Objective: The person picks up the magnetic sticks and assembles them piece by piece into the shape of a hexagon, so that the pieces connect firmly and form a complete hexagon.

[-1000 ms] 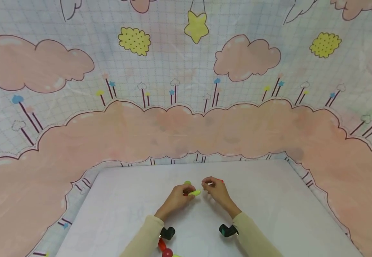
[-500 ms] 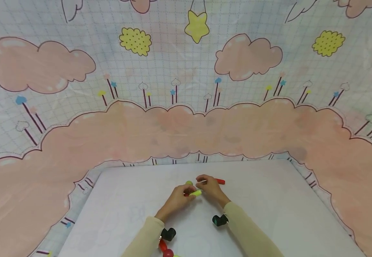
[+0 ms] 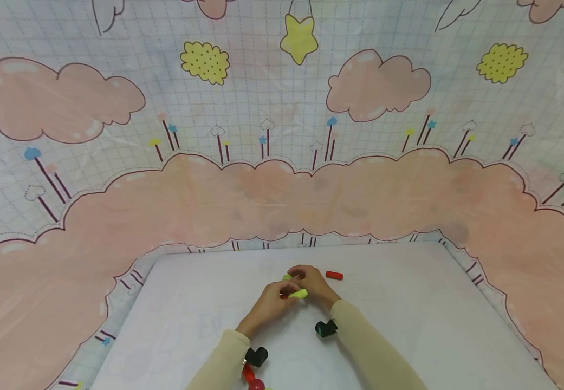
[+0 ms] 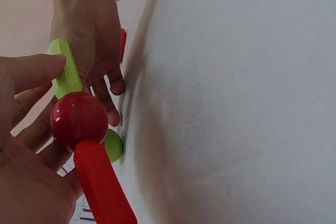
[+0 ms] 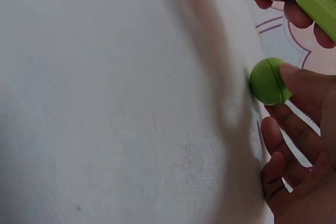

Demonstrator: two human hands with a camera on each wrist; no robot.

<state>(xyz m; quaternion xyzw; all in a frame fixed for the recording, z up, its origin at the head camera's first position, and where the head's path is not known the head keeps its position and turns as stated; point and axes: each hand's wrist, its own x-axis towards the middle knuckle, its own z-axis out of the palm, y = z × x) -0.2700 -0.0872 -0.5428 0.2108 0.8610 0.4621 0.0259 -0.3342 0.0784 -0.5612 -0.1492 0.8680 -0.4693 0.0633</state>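
My left hand point(image 3: 268, 306) pinches a joined toy piece: a yellow-green rod point(image 4: 66, 72), a glossy red ball point(image 4: 80, 120) and a red rod point(image 4: 105, 184) in a line. In the left wrist view the thumb lies on the green rod. Just beyond it, my right hand point(image 3: 313, 285) has its thumb and index finger on a green ball point(image 5: 270, 81) with a seam, at the white tabletop. The other fingers of that hand are bent loosely near the surface. From the head, the green ball is partly hidden by the fingers.
A loose red rod point(image 3: 334, 275) lies on the white table point(image 3: 399, 303) to the right of my right hand. Near my left sleeve, another red rod point(image 3: 248, 373) and red ball point(image 3: 256, 384) show at the bottom edge. A cloud-patterned cloth point(image 3: 262, 200) stands behind.
My right hand has moved left, away from the loose red rod, to the green ball. The red rod now lies uncovered. My left hand has stayed nearly still with its piece.
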